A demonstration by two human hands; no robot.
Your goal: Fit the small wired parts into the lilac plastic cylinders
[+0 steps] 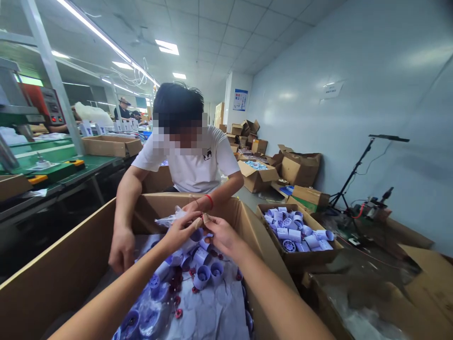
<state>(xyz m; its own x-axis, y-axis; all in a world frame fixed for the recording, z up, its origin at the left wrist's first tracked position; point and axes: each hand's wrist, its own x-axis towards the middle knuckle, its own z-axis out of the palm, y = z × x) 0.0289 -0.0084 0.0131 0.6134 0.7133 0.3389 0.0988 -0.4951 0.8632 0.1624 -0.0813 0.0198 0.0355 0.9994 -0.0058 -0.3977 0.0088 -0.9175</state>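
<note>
My left hand and my right hand meet above a large cardboard box, fingertips pinched close together. Between them is something small with a hint of red, too small to name. A lavender plastic cup-shaped part shows just under my fingers; whether I grip it is unclear. Below lie several similar lavender cups, some with dark red pieces and thin wires, on white sheets. A clear plastic bag is beside my left hand.
Across the box a person in a white shirt leans in, one hand low at the left, the other behind mine. A smaller carton of lavender parts stands right. A green workbench is left, a tripod stand far right.
</note>
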